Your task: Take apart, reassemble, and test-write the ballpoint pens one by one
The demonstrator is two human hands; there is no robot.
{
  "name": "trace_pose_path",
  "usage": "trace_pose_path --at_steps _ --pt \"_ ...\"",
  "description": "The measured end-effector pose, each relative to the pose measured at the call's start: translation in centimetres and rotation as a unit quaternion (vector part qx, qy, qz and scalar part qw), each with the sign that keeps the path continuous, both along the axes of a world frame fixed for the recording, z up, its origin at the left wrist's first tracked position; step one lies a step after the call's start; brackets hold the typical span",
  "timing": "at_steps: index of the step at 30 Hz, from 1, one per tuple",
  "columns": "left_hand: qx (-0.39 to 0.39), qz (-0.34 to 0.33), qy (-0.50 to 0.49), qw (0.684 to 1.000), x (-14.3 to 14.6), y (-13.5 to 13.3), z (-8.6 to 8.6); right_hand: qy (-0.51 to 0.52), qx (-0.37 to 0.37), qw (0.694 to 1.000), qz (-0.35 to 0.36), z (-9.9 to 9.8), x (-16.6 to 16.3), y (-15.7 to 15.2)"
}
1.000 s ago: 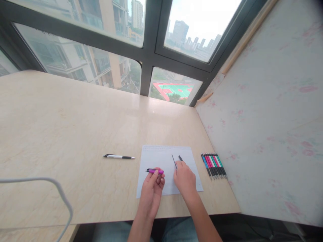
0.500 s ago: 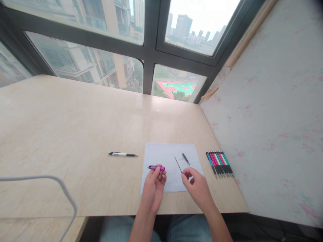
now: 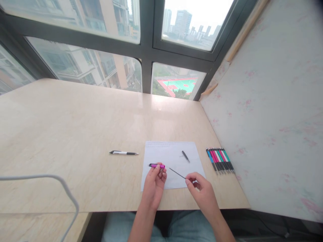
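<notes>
Near the counter's front edge, the left hand (image 3: 155, 181) pinches a pink pen barrel (image 3: 156, 165), lying crosswise. The right hand (image 3: 202, 190) grips a thin refill (image 3: 177, 173), its free end angled toward the barrel's right end, just apart.

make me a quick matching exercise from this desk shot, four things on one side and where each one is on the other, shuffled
Things:
1. pink pen barrel
2. thin refill
3. white and black pen
4. row of coloured pens

Places:
A. on the desk right of the paper sheet
B. pinched in the right hand
C. alone on the desk left of the sheet
D. held in the left hand

Pairs: 1-D, 2-B, 3-C, 4-A
</notes>
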State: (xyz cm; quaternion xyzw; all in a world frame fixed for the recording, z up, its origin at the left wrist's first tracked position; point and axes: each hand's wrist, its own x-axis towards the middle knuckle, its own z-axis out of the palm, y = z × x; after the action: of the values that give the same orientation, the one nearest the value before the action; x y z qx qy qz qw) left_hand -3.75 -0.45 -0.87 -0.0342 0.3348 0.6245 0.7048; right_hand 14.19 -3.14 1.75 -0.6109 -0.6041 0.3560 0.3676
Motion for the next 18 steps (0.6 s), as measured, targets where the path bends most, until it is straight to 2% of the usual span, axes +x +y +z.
trace_pose_path --at_steps 7,13,18 --pt "0.006 -0.001 0.01 1.0 0.6 -0.2 -0.3 -0.017 0.031 0.999 -0.005 0.1 0.0 0.0" --pt "0.024 -0.068 0.041 0.997 2.1 -0.9 0.0 -0.042 0.057 0.997 -0.014 1.1 -0.4 0.6" --pt "0.033 -0.073 0.028 0.996 2.6 -1.0 0.6 -0.011 0.071 0.996 -0.047 1.2 -0.8 1.1"
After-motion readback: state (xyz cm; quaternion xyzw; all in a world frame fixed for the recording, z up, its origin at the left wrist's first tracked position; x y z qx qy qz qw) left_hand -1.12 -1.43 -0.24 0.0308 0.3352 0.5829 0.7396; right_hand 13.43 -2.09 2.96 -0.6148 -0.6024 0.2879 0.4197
